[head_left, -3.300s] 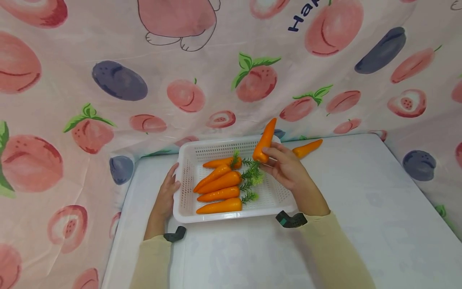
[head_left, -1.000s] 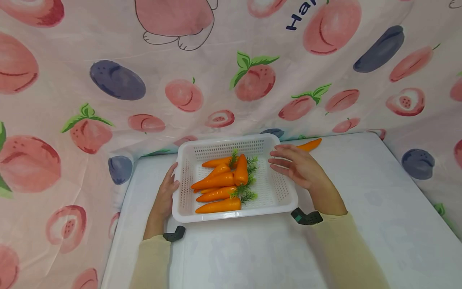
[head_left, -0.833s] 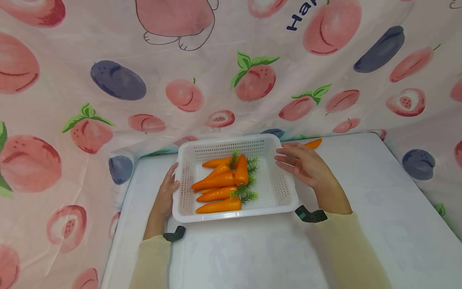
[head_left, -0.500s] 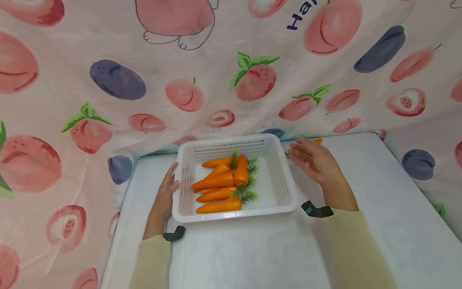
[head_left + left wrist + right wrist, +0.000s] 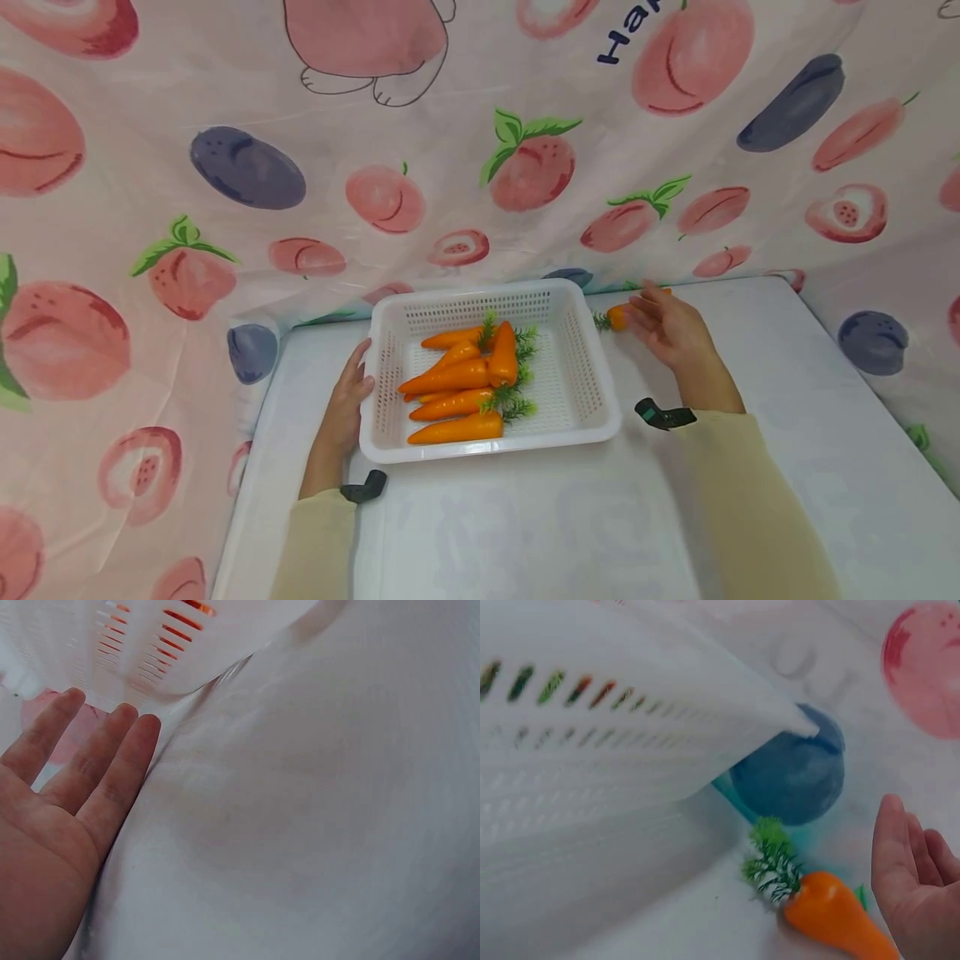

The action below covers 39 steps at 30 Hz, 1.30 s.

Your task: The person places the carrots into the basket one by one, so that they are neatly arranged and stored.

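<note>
In the head view, a white plastic basket [image 5: 558,437] holds several orange carrots [image 5: 448,377] with green tops, one carrot [image 5: 503,354] lying across the others. My left hand [image 5: 348,400] is at the basket's left side. Its fingers look straight beside the perforated wall in the left wrist view; the thumb is out of that view. Right of the basket, my right hand [image 5: 675,333] is over a loose carrot [image 5: 617,317] and partly covers it. The right wrist view has this carrot [image 5: 832,907] just left of the hand [image 5: 919,877], whose fingers are extended and hold nothing.
A white cloth-covered table [image 5: 480,533] lies under everything. Behind it hangs a pink curtain [image 5: 450,150] printed with fruit, close to the basket's far rim. Dark devices [image 5: 365,487] are worn at both wrists.
A carrot that my right hand held over the basket now lies on the others. The right hand has moved right, out past the rim to the loose carrot. The left hand stays put.
</note>
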Available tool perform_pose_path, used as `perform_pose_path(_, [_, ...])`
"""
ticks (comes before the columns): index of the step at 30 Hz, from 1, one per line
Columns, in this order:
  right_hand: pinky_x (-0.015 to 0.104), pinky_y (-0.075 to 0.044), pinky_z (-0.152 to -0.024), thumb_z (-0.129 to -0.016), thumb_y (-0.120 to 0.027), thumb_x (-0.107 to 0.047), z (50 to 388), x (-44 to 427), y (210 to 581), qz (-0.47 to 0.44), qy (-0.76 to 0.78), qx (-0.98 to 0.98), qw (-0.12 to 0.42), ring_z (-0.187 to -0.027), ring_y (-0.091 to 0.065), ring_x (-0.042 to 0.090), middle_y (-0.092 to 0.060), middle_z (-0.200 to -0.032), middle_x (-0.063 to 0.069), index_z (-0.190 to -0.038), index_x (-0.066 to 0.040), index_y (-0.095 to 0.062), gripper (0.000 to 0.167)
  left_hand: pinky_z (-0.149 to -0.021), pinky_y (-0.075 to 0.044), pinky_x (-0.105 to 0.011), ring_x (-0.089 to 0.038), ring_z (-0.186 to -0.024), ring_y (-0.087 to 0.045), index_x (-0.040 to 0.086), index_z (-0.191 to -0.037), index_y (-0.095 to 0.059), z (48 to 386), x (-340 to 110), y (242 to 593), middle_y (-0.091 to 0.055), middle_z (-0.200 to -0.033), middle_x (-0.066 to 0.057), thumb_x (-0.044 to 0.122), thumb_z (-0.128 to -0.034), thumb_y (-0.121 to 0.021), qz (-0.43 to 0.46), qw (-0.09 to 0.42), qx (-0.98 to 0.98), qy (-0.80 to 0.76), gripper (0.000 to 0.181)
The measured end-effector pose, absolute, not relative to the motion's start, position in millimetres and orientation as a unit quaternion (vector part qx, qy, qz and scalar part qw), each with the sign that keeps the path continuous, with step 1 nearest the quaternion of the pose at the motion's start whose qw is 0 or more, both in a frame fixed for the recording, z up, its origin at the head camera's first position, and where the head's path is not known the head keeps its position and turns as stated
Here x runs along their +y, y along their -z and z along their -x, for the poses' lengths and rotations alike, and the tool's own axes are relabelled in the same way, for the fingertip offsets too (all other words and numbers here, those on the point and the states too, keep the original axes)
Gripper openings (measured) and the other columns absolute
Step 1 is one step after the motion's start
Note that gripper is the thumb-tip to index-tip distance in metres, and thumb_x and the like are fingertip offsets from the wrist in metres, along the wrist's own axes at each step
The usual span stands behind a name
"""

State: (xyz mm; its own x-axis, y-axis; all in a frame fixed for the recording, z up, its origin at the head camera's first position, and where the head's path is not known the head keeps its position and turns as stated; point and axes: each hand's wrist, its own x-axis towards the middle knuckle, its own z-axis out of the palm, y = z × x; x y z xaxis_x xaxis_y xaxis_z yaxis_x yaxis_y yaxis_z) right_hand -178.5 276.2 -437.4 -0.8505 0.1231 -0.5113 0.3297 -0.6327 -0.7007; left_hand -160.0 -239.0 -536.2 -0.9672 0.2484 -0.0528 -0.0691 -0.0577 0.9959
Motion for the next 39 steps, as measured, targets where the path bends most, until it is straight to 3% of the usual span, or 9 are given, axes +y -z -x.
perform_pose_path(5, [0.03, -0.053, -0.102, -0.083, -0.081, -0.036, 189, 282, 453, -0.333, 0.843, 0.419, 0.049, -0.123, -0.058, 0.017, -0.053, -0.127, 0.002, -0.131, -0.018, -0.055, 0.057, -0.095, -0.057, -0.029, -0.016, -0.135, -0.048, 0.037, -0.162, -0.024, 159, -238, 535, -0.027, -0.168, -0.006, 0.025, -0.1041, -0.049, -0.071, 0.111, 0.671, -0.729, 0.064])
perform_pose_path(10, [0.029, -0.049, -0.107, -0.09, -0.073, -0.041, 198, 284, 470, -0.379, 0.811, 0.441, 0.064, -0.122, -0.057, 0.016, -0.05, -0.131, 0.002, -0.154, -0.023, -0.038, 0.075, -0.096, -0.057, -0.03, -0.017, -0.135, -0.049, 0.037, -0.162, -0.024, 159, -238, 534, -0.027, -0.168, -0.007, 0.025, -0.1044, -0.048, -0.078, 0.111, 0.671, -0.729, 0.063])
perform_pose_path(14, [0.03, -0.051, -0.106, -0.091, -0.071, -0.046, 204, 286, 480, -0.403, 0.792, 0.452, 0.079, -0.126, -0.055, 0.016, -0.049, -0.132, 0.001, -0.16, -0.025, -0.03, 0.082, -0.095, -0.057, -0.03, -0.017, -0.135, -0.049, 0.038, -0.162, -0.024, 159, -238, 535, -0.026, -0.169, -0.007, 0.026, -0.1044, -0.048, -0.076, 0.112, 0.674, -0.726, 0.063])
perform_pose_path(20, [0.03, -0.056, -0.098, -0.089, -0.071, -0.052, 213, 287, 486, -0.434, 0.751, 0.491, 0.089, -0.12, -0.059, 0.017, -0.052, -0.123, 0.001, -0.158, -0.023, -0.033, 0.084, -0.094, -0.058, -0.031, -0.017, -0.136, -0.049, 0.04, -0.161, -0.024, 159, -237, 535, -0.028, -0.168, -0.003, 0.028, -0.1035, -0.05, -0.069, 0.113, 0.674, -0.727, 0.064])
perform_pose_path(25, [0.03, -0.059, -0.091, -0.084, -0.075, -0.055, 220, 288, 487, -0.454, 0.706, 0.536, 0.087, -0.103, -0.066, 0.014, -0.056, -0.114, 0.001, -0.151, -0.019, -0.039, 0.084, -0.094, -0.058, -0.031, -0.017, -0.136, -0.05, 0.042, -0.16, -0.025, 159, -238, 534, -0.028, -0.168, -0.002, 0.028, -0.1033, -0.05, -0.068, 0.111, 0.676, -0.725, 0.064])
perform_pose_path(30, [0.03, -0.062, -0.083, -0.078, -0.082, -0.051, 221, 290, 492, -0.457, 0.674, 0.575, 0.081, -0.084, -0.072, 0.012, -0.067, -0.093, -0.001, -0.135, -0.015, -0.047, 0.075, -0.095, -0.058, -0.031, -0.017, -0.136, -0.049, 0.039, -0.161, -0.025, 159, -238, 535, -0.028, -0.168, -0.004, 0.028, -0.1037, -0.05, -0.068, 0.111, 0.673, -0.728, 0.063])
perform_pose_path(33, [0.029, -0.062, -0.08, -0.078, -0.084, -0.049, 222, 290, 497, -0.456, 0.66, 0.592, 0.078, -0.079, -0.073, 0.01, -0.07, -0.083, -0.003, -0.137, -0.014, -0.045, 0.079, -0.095, -0.058, -0.031, -0.016, -0.135, -0.049, 0.039, -0.161, -0.025, 159, -238, 534, -0.027, -0.169, -0.004, 0.028, -0.104, -0.05, -0.068, 0.112, 0.675, -0.726, 0.063])
perform_pose_path(39, [0.028, -0.062, -0.078, -0.082, -0.083, -0.043, 221, 291, 502, -0.46, 0.655, 0.596, 0.069, -0.078, -0.072, 0.01, -0.068, -0.089, -0.002, -0.142, -0.013, -0.044, 0.077, -0.095, -0.057, -0.03, -0.017, -0.135, -0.049, 0.039, -0.161, -0.025, 159, -238, 535, -0.028, -0.168, -0.003, 0.028, -0.1038, -0.05, -0.065, 0.113, 0.675, -0.726, 0.063])
